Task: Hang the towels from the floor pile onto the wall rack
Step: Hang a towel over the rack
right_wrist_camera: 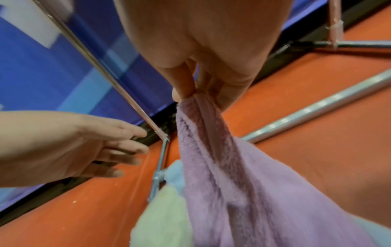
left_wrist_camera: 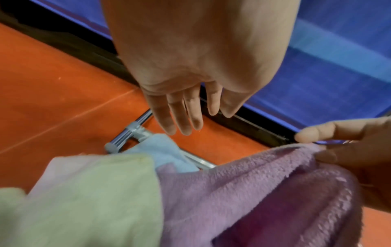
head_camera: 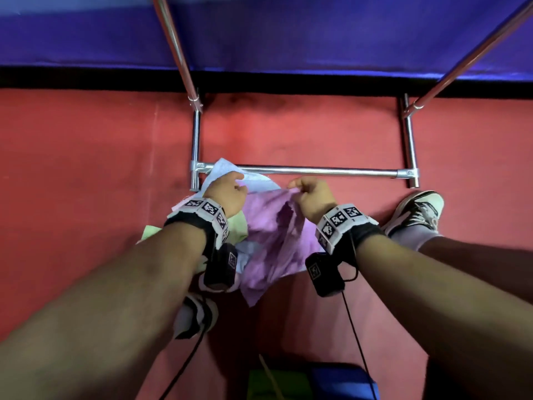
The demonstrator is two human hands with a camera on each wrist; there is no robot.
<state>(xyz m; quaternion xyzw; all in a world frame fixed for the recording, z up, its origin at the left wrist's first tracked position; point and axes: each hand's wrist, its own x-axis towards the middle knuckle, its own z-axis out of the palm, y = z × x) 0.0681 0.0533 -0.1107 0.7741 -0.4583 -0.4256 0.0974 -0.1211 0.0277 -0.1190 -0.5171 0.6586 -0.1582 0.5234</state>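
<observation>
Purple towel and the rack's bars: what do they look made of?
Purple towel, pinched at one edge by the right hand: soft, fleecy pile fabric, probably microfibre; the fuzzy nap and limp folds show it. Rack's bars: bare metal tube, likely steel or chrome plated, with a shiny silver finish and bright highlights along the length. The exact alloy cannot be told.

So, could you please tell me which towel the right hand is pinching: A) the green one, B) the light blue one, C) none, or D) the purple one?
D: the right hand pinches a bunched edge of the purple towel, while the left hand is open and holds nothing.
</observation>
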